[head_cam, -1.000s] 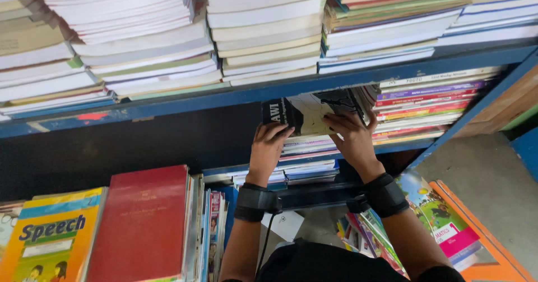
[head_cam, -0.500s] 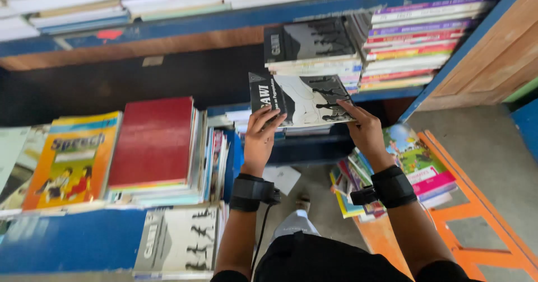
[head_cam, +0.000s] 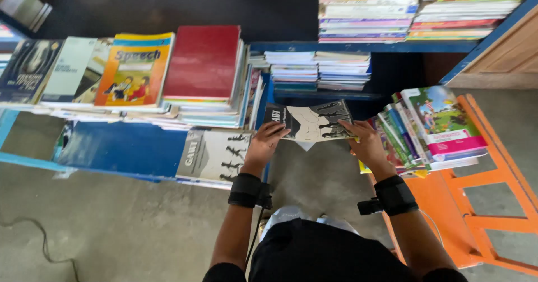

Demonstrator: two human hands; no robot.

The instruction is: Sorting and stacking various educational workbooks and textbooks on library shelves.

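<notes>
Both my hands hold a thin book (head_cam: 311, 121) with a black and cream cover showing walking figures. My left hand (head_cam: 263, 145) grips its left edge and my right hand (head_cam: 365, 143) grips its right edge. The book is held flat and low, above the concrete floor, in front of the blue shelf. An identical book (head_cam: 216, 155) lies on the low blue shelf board just left of my left hand. Black bands sit on both wrists.
A row of book stacks, among them a red book (head_cam: 204, 61) and an orange-yellow one (head_cam: 134, 69), fills the blue shelf (head_cam: 120, 147) at left. Stacks (head_cam: 316, 69) sit in the shelf behind. An orange stand (head_cam: 482, 175) at right carries fanned colourful books (head_cam: 431, 128).
My hands have brought the book down from the stack on the upper shelf to low in front of me. The view has tilted down toward the floor.
</notes>
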